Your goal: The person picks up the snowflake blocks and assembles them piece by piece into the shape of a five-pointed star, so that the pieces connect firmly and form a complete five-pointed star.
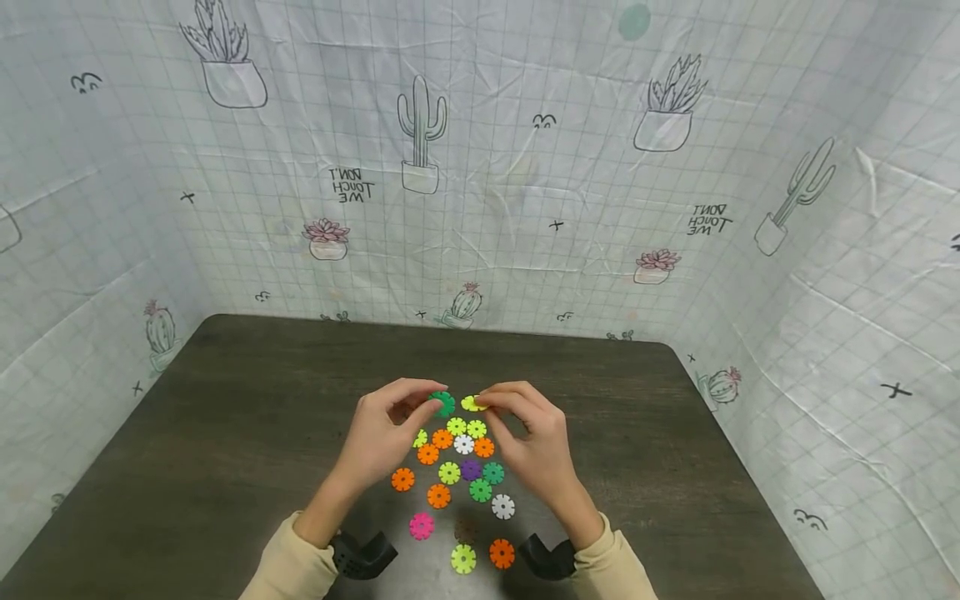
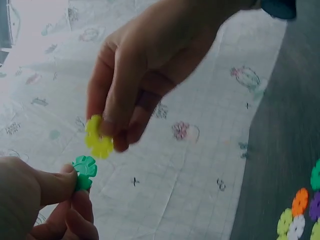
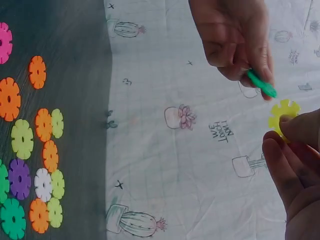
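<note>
Makeshift cloth-walled booth, a dark table (image 1: pixel 247 417) surrounded on three sides by wrinkled hanging cloth (image 1: pixel 487 50), printed with cactus drawings (image 1: pixel 421 125), wider room hidden.

The right hand (image 3: pixel 300 155), at the right edge, pinches a yellow disc (image 3: pixel 281 108) between thumb and fingers, its notched face towards the camera; above it the left hand (image 3: pixel 232 37) pinches a green disc (image 3: pixel 262 84), seen nearly edge-on; the two discs are near each other but apart; behind them hangs a pale cloth (image 3: pixel 155 165) printed with potted plants, small marks and lettering; on the left a dark table (image 3: pixel 82 70) carries more notched discs, several orange and yellow-green, with a purple disc (image 3: pixel 20 189), a white disc (image 3: pixel 43 194) and a pink disc (image 3: pixel 4 50), the last cut off by the frame.
</note>
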Available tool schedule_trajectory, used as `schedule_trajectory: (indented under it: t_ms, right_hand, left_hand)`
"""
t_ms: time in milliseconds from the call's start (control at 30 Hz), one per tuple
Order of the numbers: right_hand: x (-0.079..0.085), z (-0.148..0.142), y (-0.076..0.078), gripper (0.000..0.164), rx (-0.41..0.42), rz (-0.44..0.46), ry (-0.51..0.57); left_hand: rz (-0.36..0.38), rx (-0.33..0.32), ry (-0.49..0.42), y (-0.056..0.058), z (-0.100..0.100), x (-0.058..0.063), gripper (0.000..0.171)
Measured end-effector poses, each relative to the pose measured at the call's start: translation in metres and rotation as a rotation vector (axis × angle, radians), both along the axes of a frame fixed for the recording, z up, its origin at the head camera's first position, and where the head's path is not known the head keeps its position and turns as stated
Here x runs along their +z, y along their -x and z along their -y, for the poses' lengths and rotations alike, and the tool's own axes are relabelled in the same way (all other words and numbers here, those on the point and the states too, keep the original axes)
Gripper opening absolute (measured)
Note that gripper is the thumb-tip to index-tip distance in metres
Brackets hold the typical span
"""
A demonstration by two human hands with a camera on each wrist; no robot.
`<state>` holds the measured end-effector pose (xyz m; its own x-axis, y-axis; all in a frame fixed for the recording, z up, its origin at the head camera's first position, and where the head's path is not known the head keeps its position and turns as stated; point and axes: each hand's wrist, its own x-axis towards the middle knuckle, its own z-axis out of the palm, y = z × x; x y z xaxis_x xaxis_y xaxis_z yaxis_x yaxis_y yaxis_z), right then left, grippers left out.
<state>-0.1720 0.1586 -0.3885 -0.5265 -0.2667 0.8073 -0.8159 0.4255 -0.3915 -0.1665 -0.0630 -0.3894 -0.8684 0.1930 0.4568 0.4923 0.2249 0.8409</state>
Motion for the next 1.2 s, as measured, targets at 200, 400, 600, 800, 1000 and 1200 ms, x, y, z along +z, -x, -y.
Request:
schedule_trajectory:
  t_ms: [200, 400, 600, 800, 1000, 1200]
  right_hand:
    - [0.005, 0.003, -0.005, 0.023, 0.002, -0.010, 0.017]
    - [0.006, 0.001, -0.004, 0.025, 0.049, -0.016, -0.001]
    - [0.005, -0.003, -0.003, 0.024, 0.062, -0.023, -0.058]
    - [0.005, -0.001, -0.005, 0.021, 0.039, -0.066, -0.134]
    - [0.005, -0.001, -0.006, 0.005, 0.047, -0.087, -0.133]
    - [0.005, -0.001, -0.004, 0.008, 0.067, -0.115, -0.135]
  left_hand:
    - [-0.019, -0.051, 0.009, -0.003, -0.004, 0.002, 0.020]
    - [-0.049, -0.068, 0.041, -0.004, -0.006, 0.003, 0.019]
    - [-0.061, -0.062, 0.067, -0.005, -0.007, 0.005, 0.019]
    - [-0.080, -0.058, 0.081, -0.004, -0.009, 0.003, 0.017]
    - [-0.035, -0.043, 0.040, -0.007, -0.012, 0.003, 0.015]
    - [0.006, 0.002, 0.028, -0.010, -0.017, 0.004, 0.010]
